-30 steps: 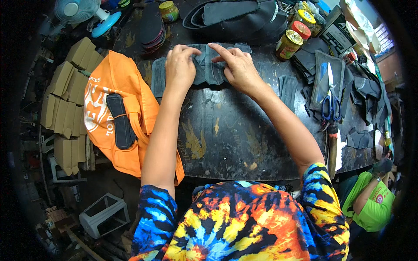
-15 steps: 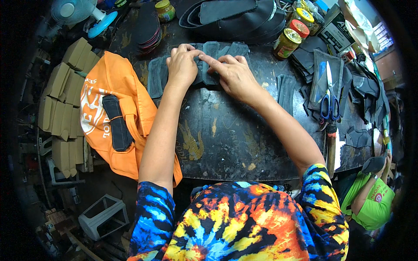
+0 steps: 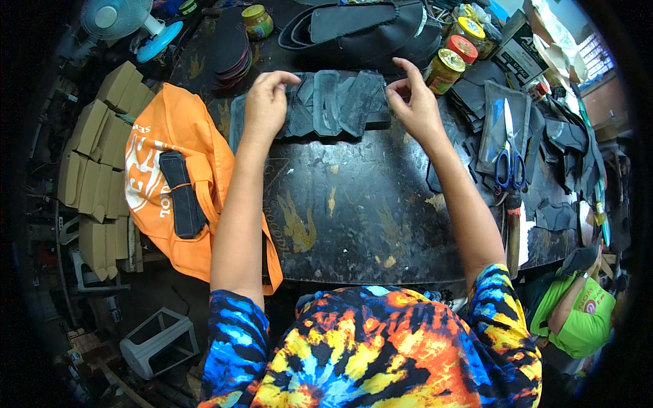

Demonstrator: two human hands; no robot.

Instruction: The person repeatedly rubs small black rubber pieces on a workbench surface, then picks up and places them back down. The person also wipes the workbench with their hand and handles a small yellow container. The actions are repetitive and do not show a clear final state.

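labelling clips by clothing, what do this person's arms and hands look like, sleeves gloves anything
Both hands, left hand and right hand, are bare: no gloves, rings or watch visible. Forearms bare too. Short tie-dye sleeves in blue, orange, yellow and black end above the elbows.

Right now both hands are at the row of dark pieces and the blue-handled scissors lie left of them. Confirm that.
Not quite. The head view shows the left hand and right hand at the dark pieces, but the scissors lie to their right.

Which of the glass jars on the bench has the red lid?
The jar at the far right, just behind the yellow-lidded jar nearest the right hand. It alone has a red lid; the far-left jar is yellow-lidded too.
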